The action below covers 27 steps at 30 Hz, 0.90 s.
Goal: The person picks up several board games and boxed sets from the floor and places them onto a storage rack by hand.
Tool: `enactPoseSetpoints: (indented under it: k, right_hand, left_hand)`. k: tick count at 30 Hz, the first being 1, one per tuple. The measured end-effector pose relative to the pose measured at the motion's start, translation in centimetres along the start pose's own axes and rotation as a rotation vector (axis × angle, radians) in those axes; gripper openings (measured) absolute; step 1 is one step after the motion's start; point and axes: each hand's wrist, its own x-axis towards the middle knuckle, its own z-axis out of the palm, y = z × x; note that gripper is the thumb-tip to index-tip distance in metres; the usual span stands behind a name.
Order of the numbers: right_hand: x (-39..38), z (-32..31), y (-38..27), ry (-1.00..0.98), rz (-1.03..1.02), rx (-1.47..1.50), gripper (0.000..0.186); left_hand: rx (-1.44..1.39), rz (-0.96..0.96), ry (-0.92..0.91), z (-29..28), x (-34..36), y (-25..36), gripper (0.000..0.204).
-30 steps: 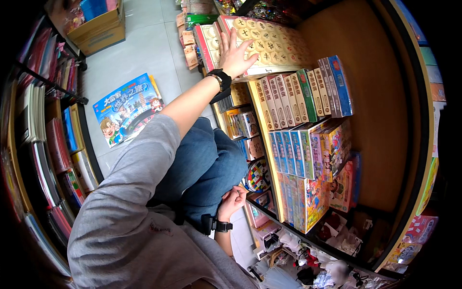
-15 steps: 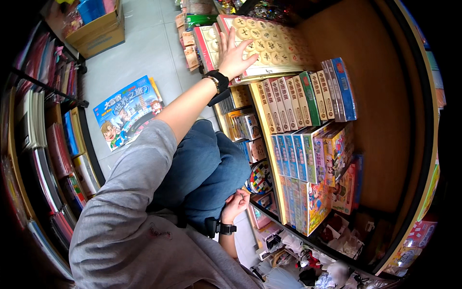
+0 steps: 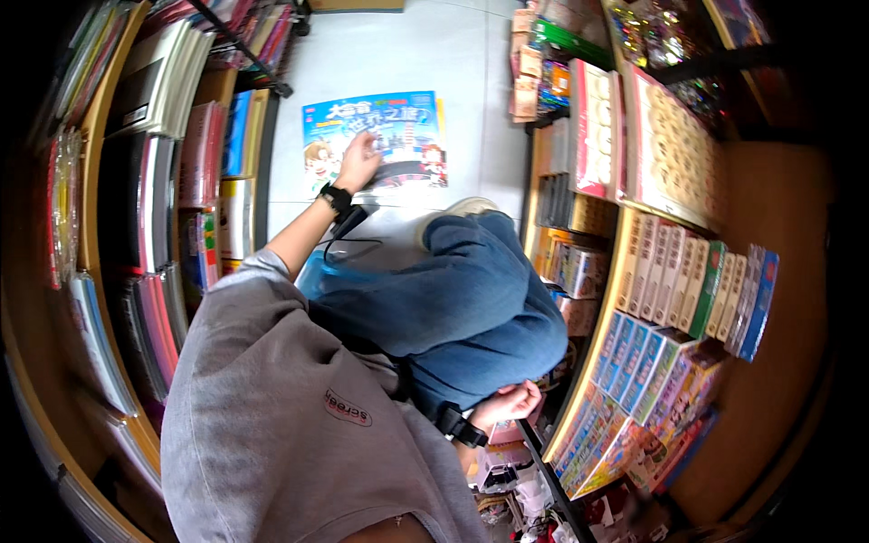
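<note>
A flat blue board-game box (image 3: 398, 136) with cartoon figures lies on the floor ahead, a yellow edge showing behind its right side. Over its left half is my left hand (image 3: 359, 165), close to or touching the cover. Its fingers look bent but are blurred, so their grip cannot be made out. Beside my knee, at the lower right, rests my right hand (image 3: 514, 402), fingers curled in and nothing visible in them. Large pink-edged Chinese chess sets (image 3: 674, 149) stand on top of the right-hand shelf.
Right of my legs, the shelf holds a row of cream chess boxes (image 3: 665, 271) and blue game boxes (image 3: 625, 353). Folders and books (image 3: 158, 199) fill the left shelf closely. My shoe (image 3: 466, 210) is just short of the box. Wrapped goods (image 3: 534, 507) crowd the lower right.
My left hand has left the chess sets on the right shelf and swung left, down over the blue game box. My view has turned left. My right hand stays by my knee.
</note>
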Motion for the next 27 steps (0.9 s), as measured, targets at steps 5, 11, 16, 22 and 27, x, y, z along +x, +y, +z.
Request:
enactPoseSetpoints:
  k: [5,11,16,22,27]
  right_hand:
    - [1.7,-1.4,1.1,0.054,0.001,-0.067,0.008]
    - [1.8,-2.7,1.2,0.193,0.063,-0.292,0.011]
    - [1.8,-6.9,4.6,0.286,-0.019,-0.344,0.014]
    - [2.3,-4.0,3.5,0.292,-0.036,-0.28,0.013]
    - [1.8,1.6,0.3,0.113,-0.064,-0.231,0.011]
  left_hand:
    - [0.414,-0.589,0.047,-5.0,-4.6,-12.9,0.079]
    - [0.002,-0.888,-0.169,-3.2,-4.4,-17.8,0.089]
    - [-0.27,-0.902,0.015,-2.0,-2.8,-22.1,0.058]
    - [-0.204,-1.017,0.055,-3.5,-3.8,-19.7,0.077]
    - [-0.51,-0.893,-0.115,-7.3,-4.3,-10.8,0.055]
